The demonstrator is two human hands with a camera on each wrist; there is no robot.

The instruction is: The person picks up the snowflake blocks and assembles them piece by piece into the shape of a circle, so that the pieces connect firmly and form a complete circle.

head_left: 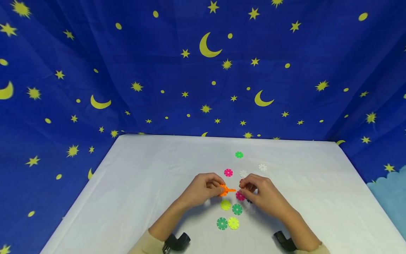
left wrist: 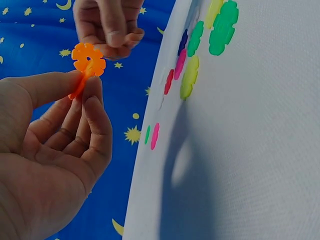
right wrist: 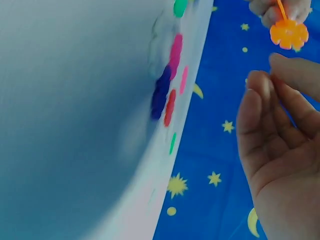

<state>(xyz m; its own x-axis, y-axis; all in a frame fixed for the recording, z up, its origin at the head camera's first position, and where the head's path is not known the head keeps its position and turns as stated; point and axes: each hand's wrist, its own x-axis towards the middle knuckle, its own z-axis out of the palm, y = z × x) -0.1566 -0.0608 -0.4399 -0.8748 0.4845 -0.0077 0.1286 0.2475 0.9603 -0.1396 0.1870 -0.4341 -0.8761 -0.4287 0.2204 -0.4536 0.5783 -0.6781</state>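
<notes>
My left hand [head_left: 202, 189] pinches a pair of orange notched discs [left wrist: 95, 66], flower-shaped plastic pieces joined crosswise, between thumb and fingertips. In the head view one orange disc [head_left: 223, 191] is partly covered by the fingers, while the other points edge-on to the right. Just to the right of it, my right hand [head_left: 262, 193] hovers over the table with its fingers loosely bent. Nothing shows between its thumb and fingers in the right wrist view. A pink disc [head_left: 240, 196] lies below the right fingertips, beside a dark blue disc [right wrist: 161, 95] partly hidden by that hand.
On the white table [head_left: 152, 169] lie several loose discs: yellow [head_left: 233, 223], teal [head_left: 222, 223], pink [head_left: 228, 172], bright green [head_left: 239, 155] and white [head_left: 262, 167]. A blue curtain [head_left: 158, 70] with stars and moons stands behind. Black wrist mounts show near both forearms.
</notes>
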